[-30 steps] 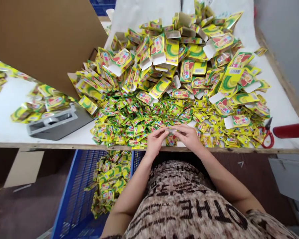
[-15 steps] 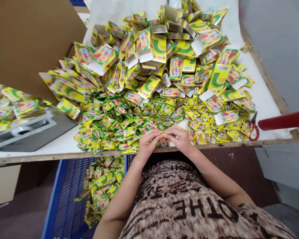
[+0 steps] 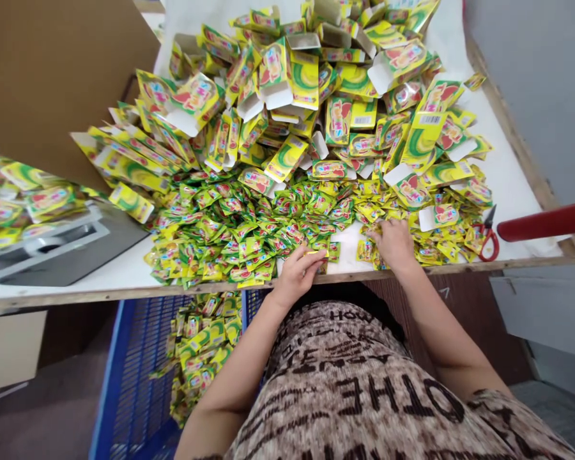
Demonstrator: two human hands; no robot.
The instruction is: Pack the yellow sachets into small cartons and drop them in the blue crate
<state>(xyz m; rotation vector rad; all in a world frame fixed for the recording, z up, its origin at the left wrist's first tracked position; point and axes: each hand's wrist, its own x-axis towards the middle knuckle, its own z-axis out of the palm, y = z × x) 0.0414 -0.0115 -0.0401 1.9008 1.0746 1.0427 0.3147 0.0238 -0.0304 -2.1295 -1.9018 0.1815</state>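
Note:
A wide heap of small yellow-green sachets (image 3: pixel 249 223) covers the near part of the white table (image 3: pixel 508 185). Behind it lies a pile of yellow-green cardboard boxes (image 3: pixel 306 83), many with open flaps. My left hand (image 3: pixel 298 271) rests at the table's front edge, fingers curled round a small stack of sachets. My right hand (image 3: pixel 393 241) is out to the right, palm down, fingertips on the sachets there; its fingers are bent, and I cannot see whether they hold one.
A blue plastic crate (image 3: pixel 124 377) with more sachets stands on the floor at the left. A grey metal device (image 3: pixel 52 246) sits on the table's left. Red-handled scissors (image 3: pixel 485 237) lie at the right, beside a red bar (image 3: pixel 546 220). Brown cardboard sheet (image 3: pixel 52 70) leans at back left.
My hands, joined at the table edge over a stack of sachets, have parted. The right hand has moved right onto the sachet heap; the left stays with the stack.

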